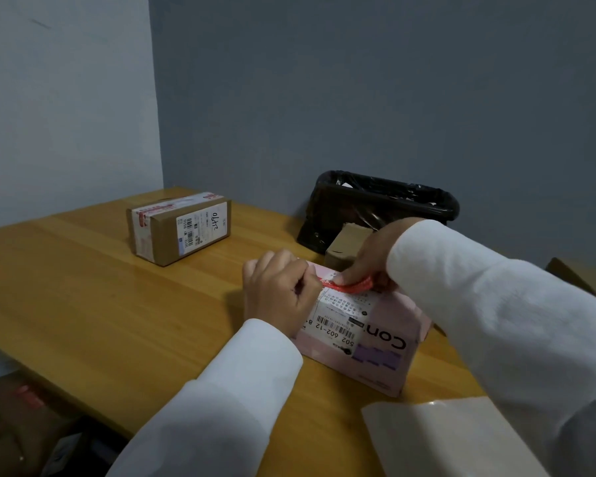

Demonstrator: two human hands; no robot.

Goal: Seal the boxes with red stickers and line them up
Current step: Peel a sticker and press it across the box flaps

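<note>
Grey-blue walls meet in a corner behind a wooden table (111, 304), and on it, near the front right, lies a pink box (375, 339) flat on its broad face. Its long axis runs from the near right toward the far left, with its printing and shipping label (341, 315) upside down to the person.

Across the box's far end a red sticker (351, 286) lies partly lifted. The left hand (279, 290) is curled into a loose fist, thumb and forefinger pinching the sticker's left end. The right hand (369, 256) comes in from the right, fingers bent down on the sticker, holding its other end against the box. Both arms wear white sleeves.

Just behind sits a small brown box (344, 247), beside a bin lined with a black bag (386, 201). Well apart, at the far left, rests a taped brown box (179, 228). A pale sheet (444, 438) lies at the near right edge.
</note>
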